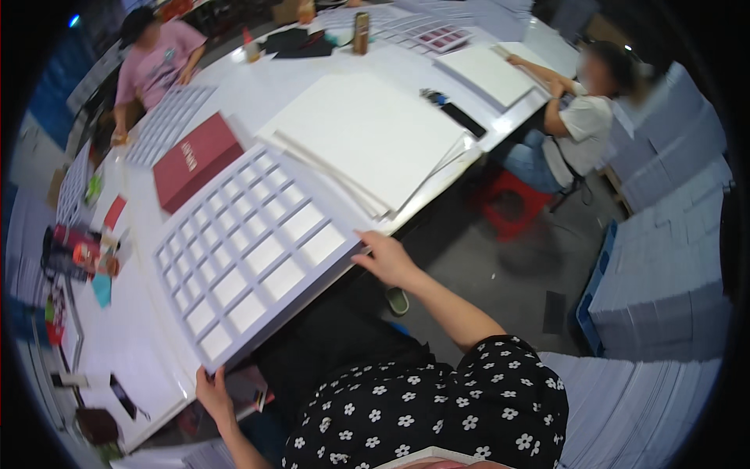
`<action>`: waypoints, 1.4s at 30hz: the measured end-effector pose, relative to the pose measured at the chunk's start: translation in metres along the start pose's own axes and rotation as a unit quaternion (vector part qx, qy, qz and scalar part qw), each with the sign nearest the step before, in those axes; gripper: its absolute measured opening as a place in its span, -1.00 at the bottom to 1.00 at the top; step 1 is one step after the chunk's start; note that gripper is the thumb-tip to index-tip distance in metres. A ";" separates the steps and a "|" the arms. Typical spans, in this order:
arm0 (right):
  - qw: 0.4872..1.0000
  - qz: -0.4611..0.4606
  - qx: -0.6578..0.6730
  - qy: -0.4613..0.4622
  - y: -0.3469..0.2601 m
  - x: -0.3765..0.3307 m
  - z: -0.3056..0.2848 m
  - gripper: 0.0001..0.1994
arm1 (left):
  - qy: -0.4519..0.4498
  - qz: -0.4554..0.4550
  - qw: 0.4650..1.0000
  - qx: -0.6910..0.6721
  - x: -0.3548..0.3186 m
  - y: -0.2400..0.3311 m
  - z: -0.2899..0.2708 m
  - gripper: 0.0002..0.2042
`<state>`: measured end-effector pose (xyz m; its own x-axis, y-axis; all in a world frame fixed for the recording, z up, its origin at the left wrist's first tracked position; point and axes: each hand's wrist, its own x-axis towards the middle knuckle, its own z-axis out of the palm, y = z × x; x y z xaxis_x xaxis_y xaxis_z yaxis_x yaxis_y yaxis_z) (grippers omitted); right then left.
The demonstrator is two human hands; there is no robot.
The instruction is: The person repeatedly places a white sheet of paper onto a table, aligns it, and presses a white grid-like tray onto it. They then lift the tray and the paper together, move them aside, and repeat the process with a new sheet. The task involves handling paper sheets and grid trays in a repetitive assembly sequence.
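A pale grey compartment tray [258, 248], a grid of many square cells with white bottoms, lies tilted across the table's near edge. My left hand [215, 393] grips its near-left corner, thumb and fingers closed on the rim. At the near-right corner, my right hand [384, 258] is closed on the edge of the same tray. Right behind the tray rests a dark red box [197, 162] with pale lettering on its lid. A stack of large white boards [367, 133] lies beyond the tray to the right.
Co-workers sit at the far left in a pink shirt [160, 59] and at the right in a white shirt [586, 117], on a red stool [508, 205]. Stacked pale sheets [656, 273] stand on a blue pallet [598, 285] at right. A black phone [462, 119] lies near the table edge.
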<state>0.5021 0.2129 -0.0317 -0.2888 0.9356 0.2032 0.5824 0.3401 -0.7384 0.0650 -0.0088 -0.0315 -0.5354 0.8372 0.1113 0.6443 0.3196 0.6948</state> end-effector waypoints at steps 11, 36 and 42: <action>0.992 0.055 0.116 0.011 0.011 -0.001 -0.002 -0.55 | 0.004 -0.037 0.983 -0.181 0.014 -0.055 -0.007 -0.51; 0.922 -0.106 -0.370 0.046 0.032 -0.035 0.027 -0.21 | 0.104 -0.055 0.933 0.339 0.100 -0.094 0.015 -0.52; 0.929 -0.091 -0.351 0.070 0.030 -0.035 0.036 -0.19 | 0.109 -0.051 0.928 0.353 0.099 -0.092 0.014 -0.53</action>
<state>0.5022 0.1865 -0.0842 -0.3569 0.8433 0.4019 0.9006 0.4249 -0.0917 -0.0398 0.0508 -0.0945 -0.6608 0.7021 0.2653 0.7407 0.6671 0.0795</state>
